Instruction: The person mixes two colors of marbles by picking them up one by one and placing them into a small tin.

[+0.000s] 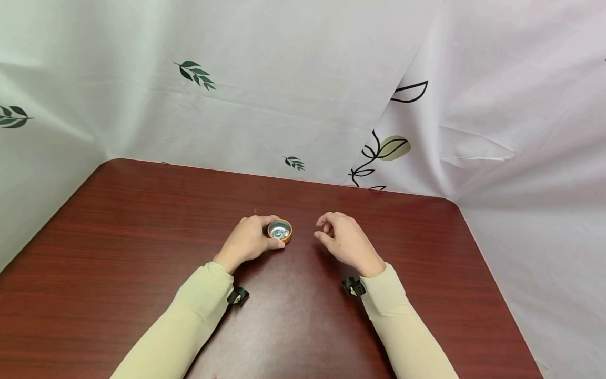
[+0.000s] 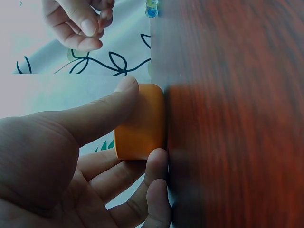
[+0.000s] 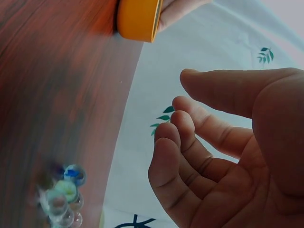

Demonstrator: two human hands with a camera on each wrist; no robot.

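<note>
A small round orange tin [image 1: 280, 230] with a shiny silvery inside stands upright on the table. Glinting round bits, perhaps glass marbles, show inside it. My left hand [image 1: 248, 241] grips the tin from the left, thumb on the near side and fingers on the far side. To the right of the tin, apart from it, my right hand [image 1: 347, 243] hovers above the table with loosely bent fingers and nothing between them. Several glass marbles [image 3: 66, 192], clear, greenish and blue, lie clustered on the table in the right wrist view; the head view does not show them.
The dark red wooden table [image 1: 293, 326] has rounded far corners. White cloth [image 1: 284, 95] with leaf prints hangs behind it and along both sides. A black wrist strap [image 1: 238, 296] sits at each sleeve cuff.
</note>
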